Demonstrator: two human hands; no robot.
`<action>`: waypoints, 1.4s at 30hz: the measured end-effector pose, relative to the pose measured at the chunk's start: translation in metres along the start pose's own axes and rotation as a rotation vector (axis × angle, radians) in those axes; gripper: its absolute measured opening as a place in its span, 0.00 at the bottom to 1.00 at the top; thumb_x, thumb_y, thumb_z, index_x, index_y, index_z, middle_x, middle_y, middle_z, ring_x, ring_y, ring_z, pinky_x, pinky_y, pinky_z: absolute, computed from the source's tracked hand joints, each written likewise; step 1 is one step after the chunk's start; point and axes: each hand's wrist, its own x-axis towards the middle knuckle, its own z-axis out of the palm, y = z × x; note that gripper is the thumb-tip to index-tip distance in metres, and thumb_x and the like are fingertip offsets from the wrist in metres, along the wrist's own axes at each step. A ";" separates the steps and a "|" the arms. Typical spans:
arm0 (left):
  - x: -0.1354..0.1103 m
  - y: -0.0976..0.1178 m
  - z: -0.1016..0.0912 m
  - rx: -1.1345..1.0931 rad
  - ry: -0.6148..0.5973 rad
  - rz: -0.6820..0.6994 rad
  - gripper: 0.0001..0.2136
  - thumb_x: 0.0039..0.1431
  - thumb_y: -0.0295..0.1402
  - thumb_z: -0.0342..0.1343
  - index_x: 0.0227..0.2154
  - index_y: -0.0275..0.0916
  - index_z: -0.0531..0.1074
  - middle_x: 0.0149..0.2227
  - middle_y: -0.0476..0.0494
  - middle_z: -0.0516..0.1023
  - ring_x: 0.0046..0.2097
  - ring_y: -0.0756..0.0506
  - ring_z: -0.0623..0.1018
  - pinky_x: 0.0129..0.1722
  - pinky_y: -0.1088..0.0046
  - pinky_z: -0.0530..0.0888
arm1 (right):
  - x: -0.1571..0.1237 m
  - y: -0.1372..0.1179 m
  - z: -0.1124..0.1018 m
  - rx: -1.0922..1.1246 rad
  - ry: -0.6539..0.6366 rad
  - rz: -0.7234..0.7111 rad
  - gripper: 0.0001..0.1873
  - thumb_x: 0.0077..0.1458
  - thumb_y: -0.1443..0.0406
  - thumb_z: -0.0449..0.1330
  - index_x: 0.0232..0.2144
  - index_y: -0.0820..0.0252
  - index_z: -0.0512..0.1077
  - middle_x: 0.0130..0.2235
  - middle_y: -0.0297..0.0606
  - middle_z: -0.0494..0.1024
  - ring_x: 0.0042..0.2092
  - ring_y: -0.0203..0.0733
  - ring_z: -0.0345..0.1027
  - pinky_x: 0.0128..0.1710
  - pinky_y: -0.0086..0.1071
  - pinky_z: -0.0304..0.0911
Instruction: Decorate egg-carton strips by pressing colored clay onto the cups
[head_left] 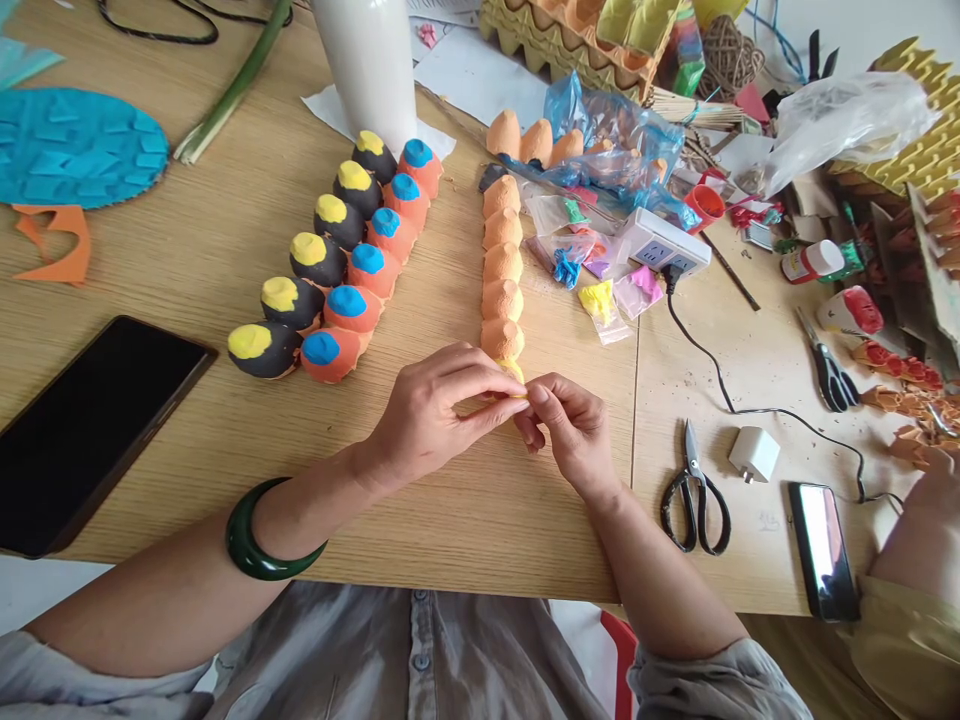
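Observation:
My left hand [442, 405] is closed in a pinch, its thumb and forefinger around a small bit of yellow modelling clay [522, 392]. Against that same bit, fingertip to fingertip, my right hand [574, 425] is closed too. Just beyond them runs a row of bare orange egg-carton cups [502, 262]; yellow shows at its nearest end, partly behind my left fingers. Left of this row stand black cups [318, 260] topped with yellow clay, beside orange-red cups [371, 270] topped with blue clay.
Small bags of coloured clay [598, 300] lie near a white power strip [664, 240]. Black-handled scissors [695, 497], a white charger [754, 453] and a phone [823, 550] are at right. A larger phone [97, 430] lies left. Another person's arm [926, 530] enters at right.

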 end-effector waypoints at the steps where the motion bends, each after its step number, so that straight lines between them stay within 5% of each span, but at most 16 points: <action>1: 0.000 0.000 0.000 0.007 0.000 0.008 0.03 0.66 0.31 0.65 0.34 0.42 0.81 0.34 0.48 0.86 0.37 0.49 0.82 0.42 0.73 0.78 | 0.000 0.000 0.000 0.001 -0.006 0.005 0.21 0.65 0.49 0.64 0.30 0.58 0.75 0.21 0.28 0.71 0.20 0.30 0.59 0.21 0.27 0.57; 13: 0.000 -0.001 0.001 0.006 0.017 0.018 0.03 0.64 0.29 0.66 0.33 0.39 0.81 0.32 0.48 0.85 0.36 0.50 0.82 0.40 0.76 0.77 | 0.001 0.003 -0.004 0.065 -0.039 0.018 0.18 0.67 0.53 0.65 0.30 0.59 0.75 0.21 0.28 0.72 0.19 0.28 0.60 0.20 0.25 0.58; 15: 0.000 0.002 0.001 -0.085 0.019 -0.071 0.03 0.63 0.28 0.67 0.32 0.39 0.82 0.33 0.48 0.86 0.35 0.50 0.82 0.40 0.77 0.77 | 0.000 0.003 -0.004 0.047 -0.032 0.010 0.17 0.66 0.53 0.65 0.31 0.59 0.75 0.22 0.28 0.73 0.20 0.29 0.61 0.20 0.25 0.59; 20: 0.004 0.008 -0.002 -0.425 0.036 -0.550 0.05 0.61 0.35 0.68 0.32 0.38 0.83 0.31 0.49 0.85 0.33 0.50 0.82 0.34 0.78 0.78 | 0.000 0.009 -0.002 -0.061 0.056 -0.087 0.11 0.65 0.57 0.67 0.37 0.58 0.76 0.27 0.31 0.77 0.25 0.31 0.67 0.24 0.26 0.64; 23: 0.008 0.010 -0.004 -0.496 0.042 -0.674 0.08 0.58 0.38 0.69 0.32 0.38 0.84 0.29 0.49 0.84 0.30 0.51 0.80 0.32 0.78 0.77 | 0.002 0.011 -0.002 0.012 0.102 -0.104 0.07 0.65 0.59 0.65 0.40 0.57 0.77 0.34 0.34 0.80 0.27 0.32 0.69 0.26 0.29 0.69; 27: 0.010 0.011 -0.003 -0.525 0.011 -0.714 0.09 0.57 0.39 0.68 0.29 0.37 0.83 0.27 0.49 0.83 0.28 0.52 0.77 0.30 0.78 0.76 | 0.006 0.007 -0.005 0.184 0.130 -0.024 0.02 0.60 0.66 0.65 0.36 0.57 0.77 0.37 0.34 0.77 0.27 0.30 0.65 0.22 0.26 0.64; 30: 0.009 0.010 -0.002 -0.529 -0.004 -0.719 0.10 0.57 0.39 0.68 0.28 0.37 0.83 0.26 0.49 0.81 0.28 0.52 0.75 0.29 0.78 0.74 | 0.006 0.004 -0.006 0.221 0.097 0.047 0.02 0.60 0.65 0.66 0.37 0.57 0.77 0.31 0.28 0.69 0.24 0.28 0.55 0.19 0.24 0.52; 34: 0.007 0.009 -0.001 -0.512 -0.024 -0.707 0.10 0.58 0.39 0.67 0.27 0.38 0.82 0.26 0.49 0.80 0.27 0.52 0.74 0.29 0.78 0.72 | 0.001 0.003 -0.003 0.049 0.075 -0.087 0.07 0.62 0.62 0.68 0.42 0.56 0.79 0.29 0.27 0.68 0.23 0.28 0.51 0.20 0.26 0.47; 42: 0.006 0.013 -0.003 -0.442 -0.084 -0.626 0.09 0.60 0.37 0.66 0.27 0.39 0.82 0.24 0.51 0.78 0.27 0.52 0.72 0.30 0.77 0.70 | -0.002 0.004 0.000 -0.166 0.107 -0.321 0.03 0.62 0.66 0.69 0.40 0.53 0.81 0.27 0.28 0.69 0.28 0.32 0.58 0.27 0.29 0.55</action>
